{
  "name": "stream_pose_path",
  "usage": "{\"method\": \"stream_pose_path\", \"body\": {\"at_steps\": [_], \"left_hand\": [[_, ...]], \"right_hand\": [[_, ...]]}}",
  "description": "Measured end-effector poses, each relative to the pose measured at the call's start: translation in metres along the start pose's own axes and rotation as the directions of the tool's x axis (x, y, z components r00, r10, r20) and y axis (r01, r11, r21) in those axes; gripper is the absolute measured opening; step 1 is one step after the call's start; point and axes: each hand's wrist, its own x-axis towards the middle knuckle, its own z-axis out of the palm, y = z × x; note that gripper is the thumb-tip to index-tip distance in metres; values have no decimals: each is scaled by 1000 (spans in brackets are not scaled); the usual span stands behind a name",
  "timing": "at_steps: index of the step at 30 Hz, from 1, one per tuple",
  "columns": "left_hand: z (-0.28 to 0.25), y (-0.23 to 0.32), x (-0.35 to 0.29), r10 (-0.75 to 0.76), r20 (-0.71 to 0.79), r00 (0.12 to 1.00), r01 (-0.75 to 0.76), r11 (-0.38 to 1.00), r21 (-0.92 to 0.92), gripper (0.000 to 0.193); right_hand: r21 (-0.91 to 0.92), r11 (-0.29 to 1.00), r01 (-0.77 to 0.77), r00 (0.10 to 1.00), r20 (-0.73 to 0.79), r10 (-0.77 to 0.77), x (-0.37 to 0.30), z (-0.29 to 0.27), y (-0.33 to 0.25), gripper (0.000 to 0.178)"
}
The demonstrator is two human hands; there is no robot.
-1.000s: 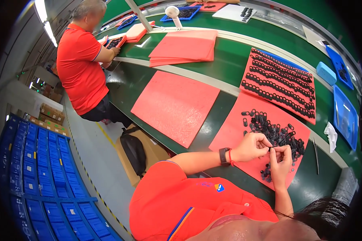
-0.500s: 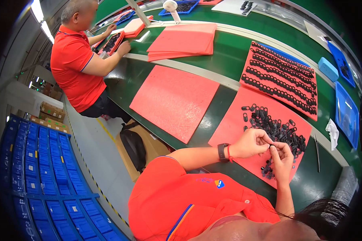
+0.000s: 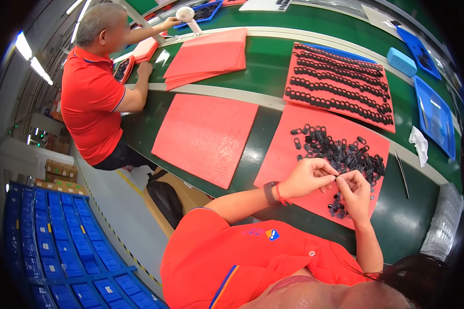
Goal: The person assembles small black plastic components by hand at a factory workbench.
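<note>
Left grip (image 3: 305, 179) and right grip (image 3: 355, 193) — both pinched on one black part (image 3: 336, 177), above one pink sheet (image 3: 277, 160)

Can read no wording from my end. Small blue-and-orange logo (image 3: 272, 235) and purple lettering (image 3: 253, 232) on red polo shirt (image 3: 201, 257), too tiny for me; white stickers (image 3: 109, 290) on blue storage bins (image 3: 62, 297), likewise illegible.

2 bare forearms (image 3: 237, 204) angled inward, left hand (image 3: 308, 178) and right hand (image 3: 354, 191) meeting, thumbs and forefingers pinched close.
</note>
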Motion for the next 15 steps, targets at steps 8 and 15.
{"method": "stream_pose_path", "body": {"at_steps": [8, 15], "left_hand": [[-1, 2, 0, -29, -7, 1000, 29, 999, -26, 15], [-5, -1, 1, -32, 1, 999, 32, 999, -40, 13]], "right_hand": [[-1, 1000, -9, 1000, -8, 9, 1, -1, 5, 7], [42, 999, -24, 999, 28, 23, 3, 1, 2, 6]]}}
